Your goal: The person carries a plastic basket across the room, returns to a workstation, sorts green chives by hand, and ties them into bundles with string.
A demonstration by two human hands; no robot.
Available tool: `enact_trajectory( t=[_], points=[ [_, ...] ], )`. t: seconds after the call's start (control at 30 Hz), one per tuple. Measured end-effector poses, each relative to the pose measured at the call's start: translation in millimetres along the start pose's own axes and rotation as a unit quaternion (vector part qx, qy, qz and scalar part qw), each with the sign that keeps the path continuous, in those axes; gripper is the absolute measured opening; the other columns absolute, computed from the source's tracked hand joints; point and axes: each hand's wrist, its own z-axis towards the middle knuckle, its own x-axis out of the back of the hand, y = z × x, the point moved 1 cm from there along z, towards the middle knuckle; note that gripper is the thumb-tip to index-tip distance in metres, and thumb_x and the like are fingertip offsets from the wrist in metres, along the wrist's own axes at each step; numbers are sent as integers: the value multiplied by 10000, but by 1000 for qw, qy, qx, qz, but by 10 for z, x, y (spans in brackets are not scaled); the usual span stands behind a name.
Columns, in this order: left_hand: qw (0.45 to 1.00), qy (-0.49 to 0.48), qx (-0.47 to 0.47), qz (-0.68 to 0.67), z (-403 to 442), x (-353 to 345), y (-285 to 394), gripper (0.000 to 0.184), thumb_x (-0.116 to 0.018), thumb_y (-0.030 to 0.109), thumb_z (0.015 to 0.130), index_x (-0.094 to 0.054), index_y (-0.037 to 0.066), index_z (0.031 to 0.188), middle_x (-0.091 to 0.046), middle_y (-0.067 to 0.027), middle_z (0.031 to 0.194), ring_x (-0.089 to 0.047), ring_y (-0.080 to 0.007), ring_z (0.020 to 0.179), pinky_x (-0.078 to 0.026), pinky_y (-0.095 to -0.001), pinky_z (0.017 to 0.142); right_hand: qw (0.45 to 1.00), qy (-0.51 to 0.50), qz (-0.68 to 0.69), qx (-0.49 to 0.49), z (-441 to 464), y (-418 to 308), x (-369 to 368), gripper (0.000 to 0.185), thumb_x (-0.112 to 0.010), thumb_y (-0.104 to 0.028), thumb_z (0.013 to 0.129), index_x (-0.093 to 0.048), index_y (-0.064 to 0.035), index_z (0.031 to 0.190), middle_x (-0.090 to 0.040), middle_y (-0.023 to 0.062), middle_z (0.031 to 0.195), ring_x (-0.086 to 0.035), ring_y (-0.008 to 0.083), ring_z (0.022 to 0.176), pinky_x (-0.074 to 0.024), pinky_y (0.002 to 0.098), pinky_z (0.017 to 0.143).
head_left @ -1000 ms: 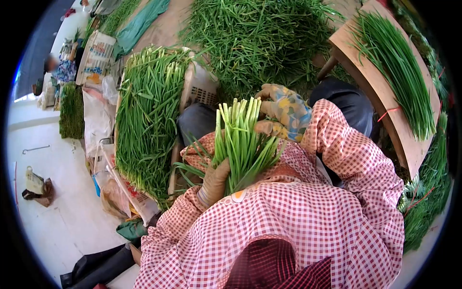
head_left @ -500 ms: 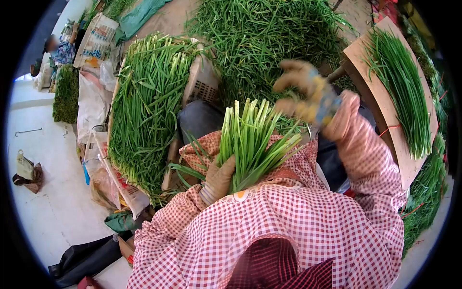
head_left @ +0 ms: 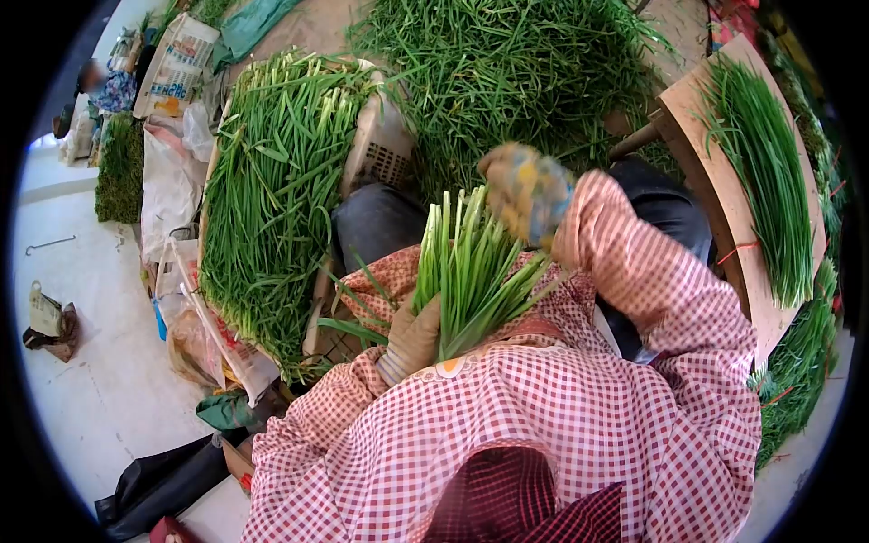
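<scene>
My gloved left hand (head_left: 414,339) is wrapped around the lower part of a bunch of garlic chives (head_left: 466,271), held upright against my lap with the pale stalk ends up. Beside the upper right of those stalks is my right hand (head_left: 527,195), in a glove with blue and yellow patches. Its fingers are curled in and somewhat blurred, and I cannot make out what lies inside them. A few loose green leaves (head_left: 351,328) stick out to the left of my left hand.
A crate (head_left: 362,149) heaped with garlic chives (head_left: 281,199) stands on my left. Ahead lies a large pile of loose green leaves (head_left: 507,72). To the right, a board (head_left: 692,113) carries a neat row of chives (head_left: 765,172). Another person (head_left: 116,90) is at far left.
My right hand has moved left and slightly down to the stalk ends, and its spread fingers have curled in. My left hand still grips the bunch in nearly the same place.
</scene>
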Motion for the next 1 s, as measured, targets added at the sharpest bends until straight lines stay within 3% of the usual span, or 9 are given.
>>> enact_trajectory(
  t=[0.17,0.2,0.23,0.27,0.33,0.6,0.8,0.87,1.0],
  points=[
    [998,32,24,-55,-64,78,-5,421,-612,229,907,-522,18,1260,-615,-87,1145,-605,-181,990,-500,-322,858,807,-62,586,47,-28,-339,1290,85,-601,-151,855,-573,-76,882,-561,40,781,-549,152,698,-524,222,709],
    [998,43,23,-49,-62,87,4,423,-616,232,904,-523,22,1259,-618,-90,1142,-615,-188,978,-512,-326,845,977,73,186,-77,-84,-633,1099,193,-593,-217,868,-561,-81,1001,-559,87,922,-539,202,853,-499,293,787],
    [995,57,9,-81,-85,7,42,440,-629,245,894,-522,20,1257,-622,-98,1138,-626,-192,961,-529,-328,826,931,187,-255,-184,-113,-953,906,311,-585,-283,880,-550,-87,1119,-557,134,1062,-529,252,1009,-474,364,865],
    [994,62,11,-85,-94,10,28,440,-629,245,894,-522,20,1257,-622,-98,1138,-626,-192,961,-529,-328,826,680,255,-640,-249,-129,-1106,814,432,-578,-349,892,-539,-92,1237,-555,181,1203,-519,303,1164,-450,435,943],
    [995,51,-24,-80,-99,37,13,441,-633,254,891,-531,16,1247,-628,-97,1125,-626,-191,962,-529,-331,834,822,-31,-475,-312,-150,-865,791,558,-613,-430,857,-514,-85,1285,-534,173,1260,-495,310,1194,-409,426,992],
    [998,25,-47,-35,-49,91,-12,395,-620,228,902,-551,27,1235,-637,-97,1112,-633,-191,956,-532,-329,825,861,-96,-226,-445,-200,-501,157,562,-675,-411,812,-586,-14,1199,-603,171,1183,-565,250,1115,-447,388,948],
    [996,27,-38,-75,-18,48,-10,375,-621,200,902,-558,24,1228,-643,-95,1103,-635,-190,946,-535,-327,819,931,-7,-257,-259,-401,-234,337,292,-687,-233,855,-659,-7,1037,-687,87,831,-641,153,715,-514,280,620],
    [996,41,-32,-67,-34,23,20,375,-622,193,901,-556,18,1227,-640,-99,1107,-635,-189,945,-534,-329,819,893,351,-86,-267,-527,-266,639,199,-673,-192,873,-665,-32,990,-658,52,718,-561,108,552,-443,238,484],
    [990,71,-25,-117,-69,-156,69,379,-624,181,899,-549,4,1225,-633,-109,1117,-631,-186,947,-529,-331,823,927,234,-191,-223,-184,-889,327,180,-632,-123,872,-639,-46,1035,-665,108,900,-642,165,760,-519,272,571]
  ],
)
